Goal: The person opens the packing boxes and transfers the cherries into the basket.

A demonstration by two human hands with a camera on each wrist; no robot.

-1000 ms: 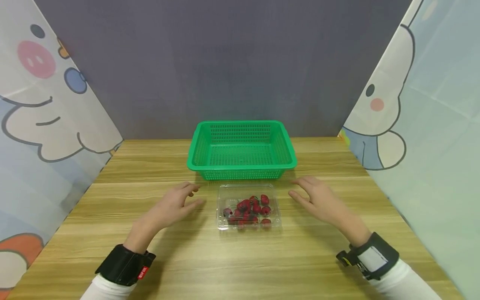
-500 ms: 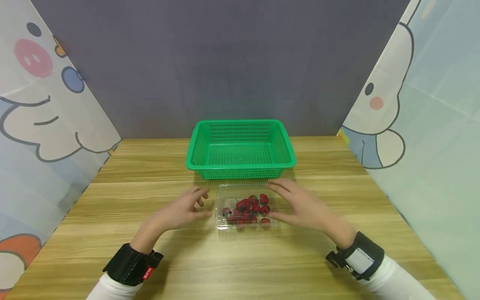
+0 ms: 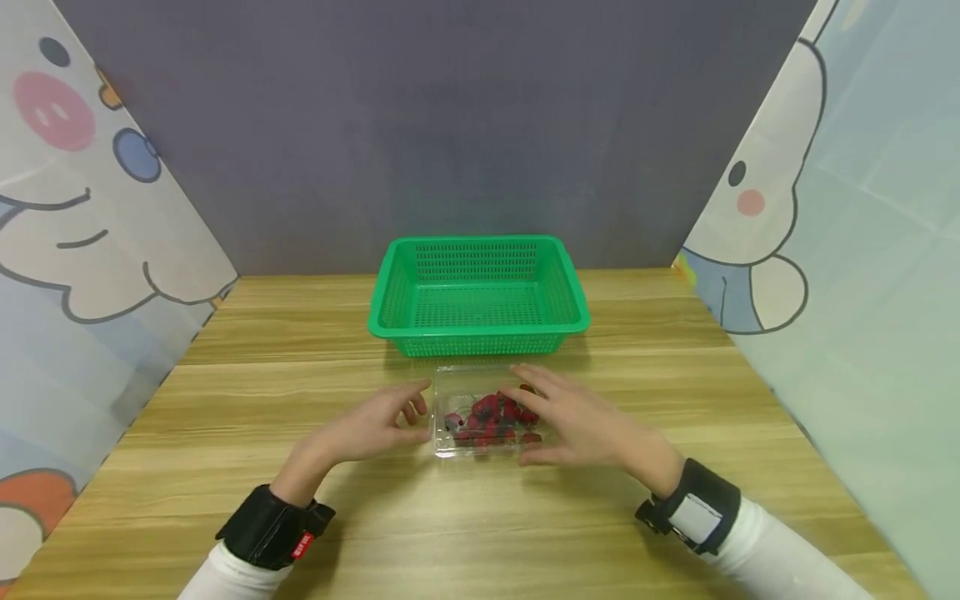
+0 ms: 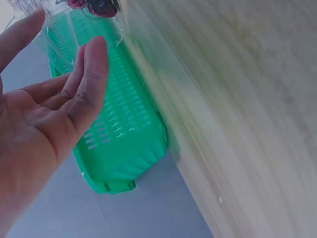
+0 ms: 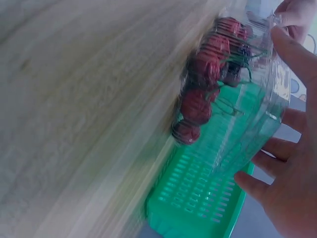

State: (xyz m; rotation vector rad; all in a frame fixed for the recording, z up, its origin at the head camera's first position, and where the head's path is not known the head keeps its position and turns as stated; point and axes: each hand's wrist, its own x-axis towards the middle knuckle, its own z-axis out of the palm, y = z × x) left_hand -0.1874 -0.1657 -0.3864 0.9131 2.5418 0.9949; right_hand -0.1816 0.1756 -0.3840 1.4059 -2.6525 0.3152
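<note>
A clear plastic clamshell box (image 3: 461, 382) lies on the wooden table, holding several dark red cherries (image 3: 486, 408). Thin green stems show through its wall in the right wrist view, where the box (image 5: 271, 99) has its lid down. My left hand (image 3: 375, 427) is at the left side of the box, thumb and fingers apart and loosely bent, fingertips close to the edge. Over the box's right side spreads my right hand (image 3: 581, 423), its fingers overlapping the lid and hiding some cherries. In the right wrist view its fingertips (image 5: 247, 182) are right by the lid.
A green plastic basket (image 3: 480, 331) with slotted walls stands just behind the box, nothing visible inside. The wooden table (image 3: 480, 533) ends at a grey wall (image 3: 480, 125). Cartoon-printed sheets (image 3: 862, 250) border it left and right.
My right hand has moved left from beside the box to over its right side. My left hand has come right, up to the box's left edge. Box and basket stay in place.
</note>
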